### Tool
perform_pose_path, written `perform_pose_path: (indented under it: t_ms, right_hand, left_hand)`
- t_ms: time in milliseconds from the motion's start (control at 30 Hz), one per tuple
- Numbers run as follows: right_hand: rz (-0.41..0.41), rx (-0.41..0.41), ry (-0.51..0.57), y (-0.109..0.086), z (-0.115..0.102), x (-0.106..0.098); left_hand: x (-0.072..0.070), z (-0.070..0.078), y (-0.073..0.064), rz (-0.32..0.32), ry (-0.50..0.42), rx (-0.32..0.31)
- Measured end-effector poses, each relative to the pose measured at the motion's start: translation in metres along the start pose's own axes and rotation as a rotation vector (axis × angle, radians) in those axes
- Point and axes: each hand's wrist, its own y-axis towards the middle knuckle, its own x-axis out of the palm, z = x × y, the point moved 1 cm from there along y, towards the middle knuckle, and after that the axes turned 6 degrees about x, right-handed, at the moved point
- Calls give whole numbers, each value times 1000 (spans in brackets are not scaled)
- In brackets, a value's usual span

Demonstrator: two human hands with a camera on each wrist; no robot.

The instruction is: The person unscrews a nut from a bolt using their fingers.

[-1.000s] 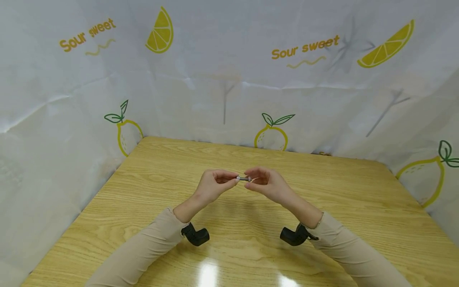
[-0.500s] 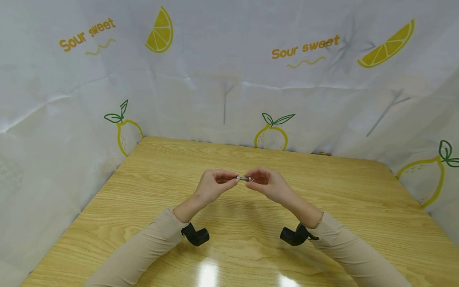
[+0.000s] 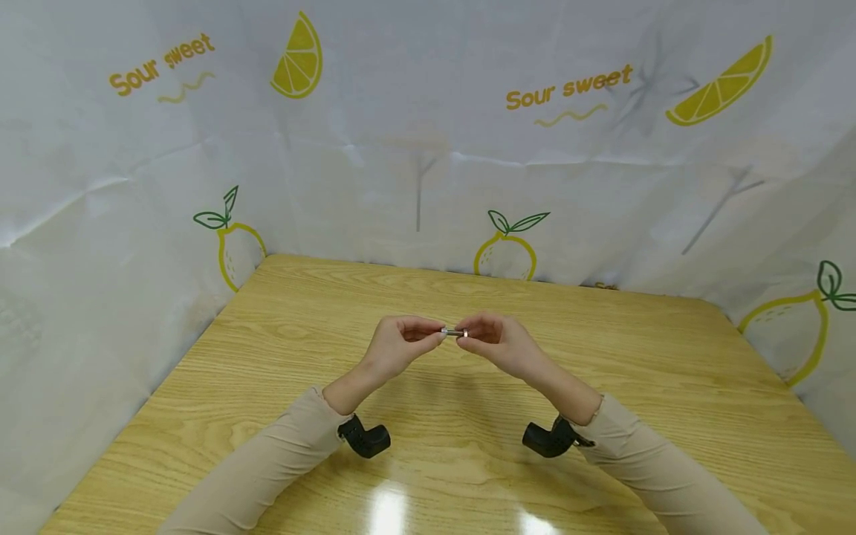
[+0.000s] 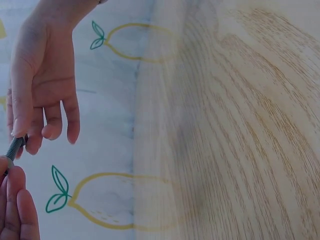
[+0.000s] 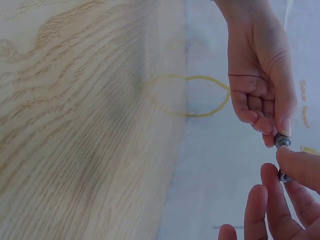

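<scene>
A small threaded metal bolt (image 3: pixel 454 333) is held level between the two hands, above the wooden table (image 3: pixel 461 461). The left hand (image 3: pixel 399 346) pinches its left end with thumb and fingertips. At the right end, thumb and fingertips of the right hand (image 3: pixel 500 345) close around a wider ring-like piece (image 3: pixel 466 334). The left wrist view shows the bolt's thread (image 4: pixel 15 146) running between both sets of fingertips. In the right wrist view a grey metal end (image 5: pixel 283 140) sits at the left hand's fingertips, while the right thumb (image 5: pixel 300 162) covers the bolt's middle.
A white cloth (image 3: pixel 374 193) with lemon prints hangs behind and beside the table. Black curved mounts sit on both wrists, one on the left (image 3: pixel 368 440) and one on the right (image 3: pixel 547 440). The table's far edge (image 3: pixel 414 269) meets the cloth.
The right thumb and fingertips, parted around the bolt's right end a second ago, have come closer together on it. The left hand and the bolt stay in place.
</scene>
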Motion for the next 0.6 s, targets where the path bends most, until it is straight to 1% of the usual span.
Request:
perform_pose_path:
  t_ms: [100, 200, 333, 433, 600]
  right_hand:
    - [11, -9, 5, 0, 0, 0]
    - [2, -3, -15, 0, 0, -1]
    - [-21, 39, -50, 0, 0, -1]
    - [-16, 55, -41, 0, 0, 0]
    - [14, 3, -3, 0, 0, 0]
  left_hand:
    - [0, 0, 0, -1, -3, 0]
    - [0, 1, 0, -2, -4, 2]
    - [0, 1, 0, 2, -3, -1]
    - [0, 2, 0, 3, -3, -6]
    - [0, 2, 0, 3, -8, -6]
